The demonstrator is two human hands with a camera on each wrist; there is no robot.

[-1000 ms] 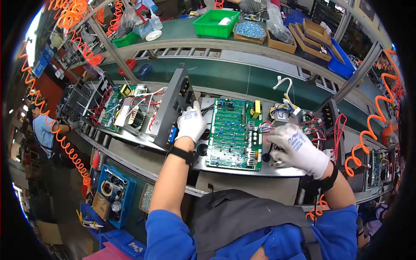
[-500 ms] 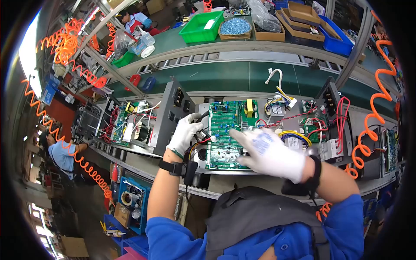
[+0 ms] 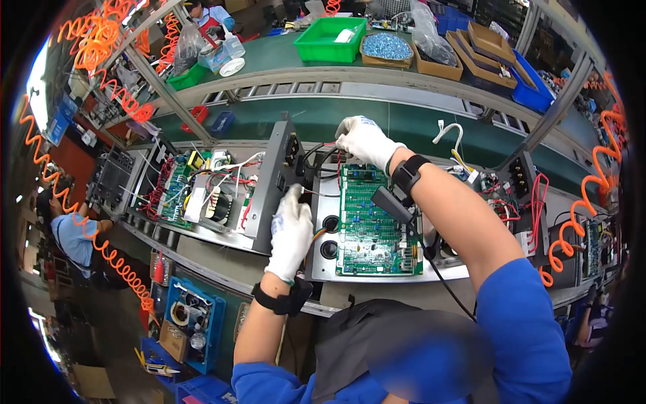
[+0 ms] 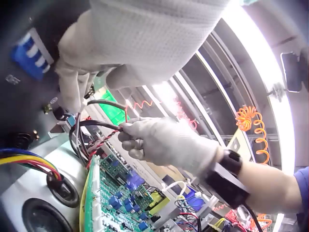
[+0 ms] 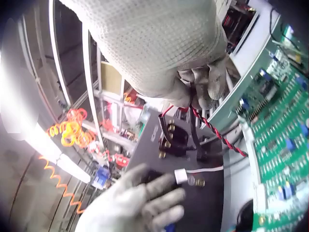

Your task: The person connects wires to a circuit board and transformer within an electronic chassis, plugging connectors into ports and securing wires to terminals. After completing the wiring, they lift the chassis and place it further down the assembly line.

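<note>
Moved up off the circuit board (image 3: 377, 222), the right hand (image 3: 363, 140) is closed on the wire bundle (image 3: 315, 160) at upper centre, with the left hand (image 3: 291, 232) laid open-fingered on the grey panel (image 3: 269, 182) below. From the left wrist, the bundle is seen trailing lower left from the pinching fingers (image 4: 130, 142). From the right wrist, it is seen trailing lower right.

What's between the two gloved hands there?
A bundle of black and red wires spans from the left hand to the right hand, seen in the head view.

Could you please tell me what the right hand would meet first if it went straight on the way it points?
Most likely the upright black panel: the right hand, pinching a bundle of wires, points to the left at the panel's upper part with the sockets. Depth is hard to judge, so the fingers may pass just above it.
</note>
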